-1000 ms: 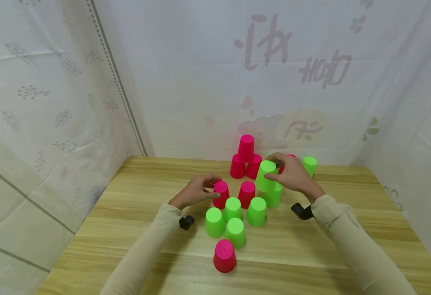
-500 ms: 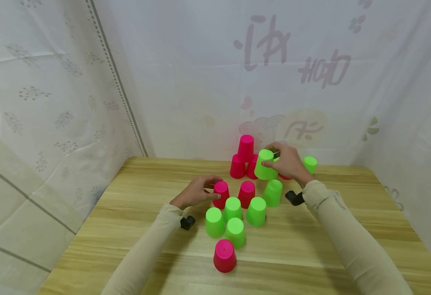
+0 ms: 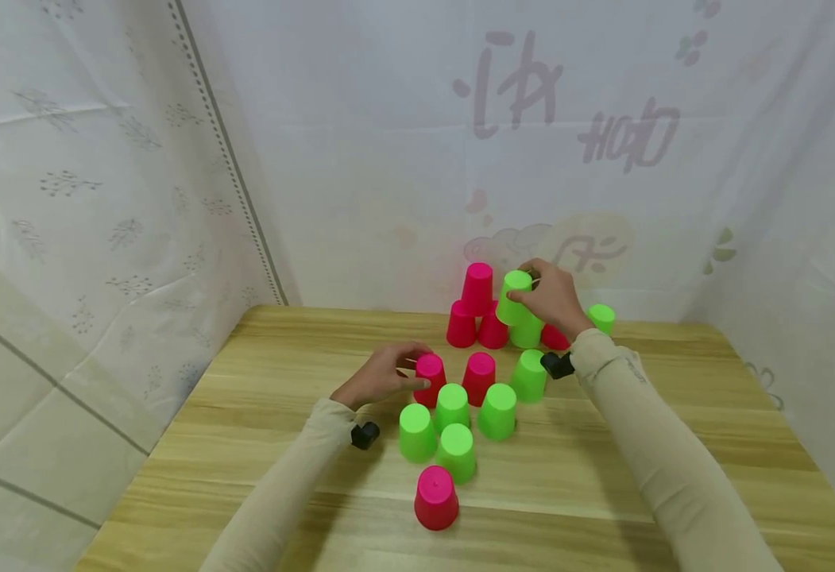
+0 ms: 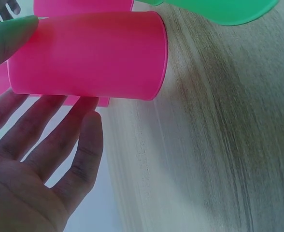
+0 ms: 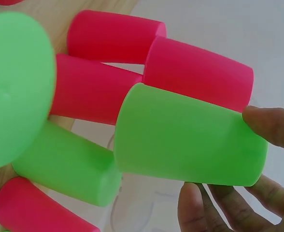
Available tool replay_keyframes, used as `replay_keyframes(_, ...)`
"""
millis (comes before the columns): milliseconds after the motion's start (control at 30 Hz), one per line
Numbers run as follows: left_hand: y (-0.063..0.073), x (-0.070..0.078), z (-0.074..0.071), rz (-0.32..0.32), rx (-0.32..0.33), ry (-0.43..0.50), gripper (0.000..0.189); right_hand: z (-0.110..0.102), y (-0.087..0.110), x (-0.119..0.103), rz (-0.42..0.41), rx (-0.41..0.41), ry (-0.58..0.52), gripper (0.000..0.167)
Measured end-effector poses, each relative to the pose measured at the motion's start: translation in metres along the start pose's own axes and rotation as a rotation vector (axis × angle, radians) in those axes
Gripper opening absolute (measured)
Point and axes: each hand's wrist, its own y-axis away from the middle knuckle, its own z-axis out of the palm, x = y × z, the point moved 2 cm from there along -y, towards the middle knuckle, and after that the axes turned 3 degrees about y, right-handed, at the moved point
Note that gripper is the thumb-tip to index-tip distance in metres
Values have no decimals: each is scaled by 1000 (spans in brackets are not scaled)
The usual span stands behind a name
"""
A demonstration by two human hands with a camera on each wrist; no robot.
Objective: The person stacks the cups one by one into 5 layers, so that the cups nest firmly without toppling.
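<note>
In the head view my right hand (image 3: 554, 298) holds an upside-down green cup (image 3: 513, 299) between thumb and fingers. It is raised above a standing green cup (image 3: 527, 332), right of the pink cup stack (image 3: 477, 287). In the right wrist view the held green cup (image 5: 190, 137) overlaps the tops of the lower cups; whether it touches them I cannot tell. My left hand (image 3: 381, 376) has thumb and fingers on opposite sides of an upside-down pink cup (image 3: 429, 387) standing on the table. The left wrist view shows fingertips against this pink cup (image 4: 89, 55).
Another pink cup (image 3: 479, 380) stands right of the left hand's cup. Several green cups (image 3: 456, 451) stand closer in, with a pink cup (image 3: 436, 498) nearest. At the back right are a pink cup (image 3: 555, 338) and a green cup (image 3: 601, 318). A curtain (image 3: 360, 199) hangs behind the table.
My right hand has lifted the green cup off the nearer green cup and carried it back and up to the rear row. The left hand stays at its pink cup.
</note>
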Motion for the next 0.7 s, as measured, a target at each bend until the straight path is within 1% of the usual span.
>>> replay_keyframes(300,3,-1,0,-16,14,-2,45,1,-10,0,34,14,-5,50)
replay_keyframes(400,4,0,-1,-9,25,-6,45,3,-13,0,35,14,-5,50)
replay_keyframes(700,4,7,-7,-17,48,-25,47,6,-17,3,73,12,-7,49)
